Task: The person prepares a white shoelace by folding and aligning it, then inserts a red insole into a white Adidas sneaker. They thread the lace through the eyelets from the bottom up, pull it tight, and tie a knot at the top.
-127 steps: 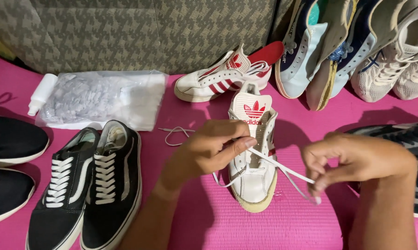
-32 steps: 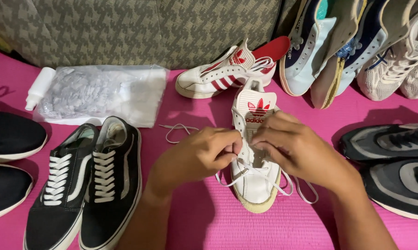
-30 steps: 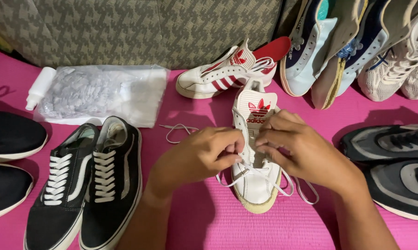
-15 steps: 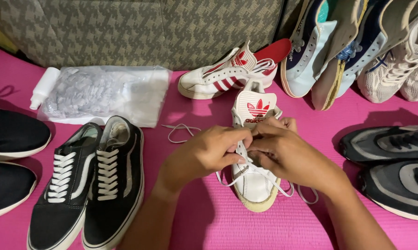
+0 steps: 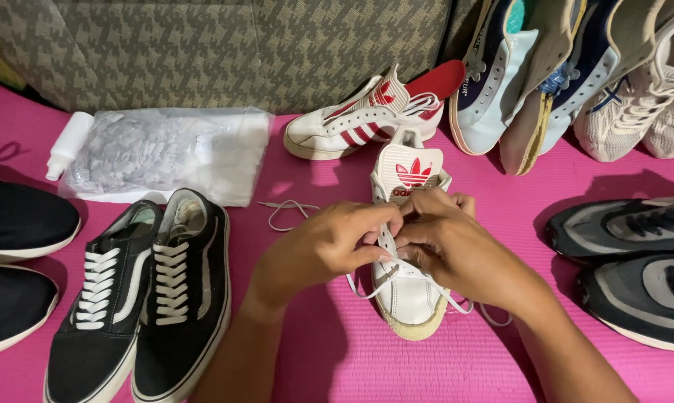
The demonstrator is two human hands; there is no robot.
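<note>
A white sneaker (image 5: 410,297) with a red emblem on its tongue lies on the pink mat (image 5: 329,366), toe toward me. Both hands meet over its eyelets. My left hand (image 5: 329,246) pinches the white shoelace (image 5: 460,306) at the sneaker's left side. My right hand (image 5: 445,239) grips the same lace beside it, fingers touching the left hand's fingers. Loose lace ends trail out to the right of the toe. The matching white sneaker with red stripes (image 5: 363,123) lies on its side behind.
A black pair with white laces (image 5: 139,298) sits left of my arm. Two black slip-ons (image 5: 16,224) lie at the left edge, dark grey runners (image 5: 635,261) at the right. A plastic bag of laces (image 5: 161,153), a small white bottle (image 5: 67,142) and several propped sneakers (image 5: 576,75) line the back.
My right hand came in from the right, where it held the lace out, and joined the left hand over the eyelets. The lace now lies slack beside the toe.
</note>
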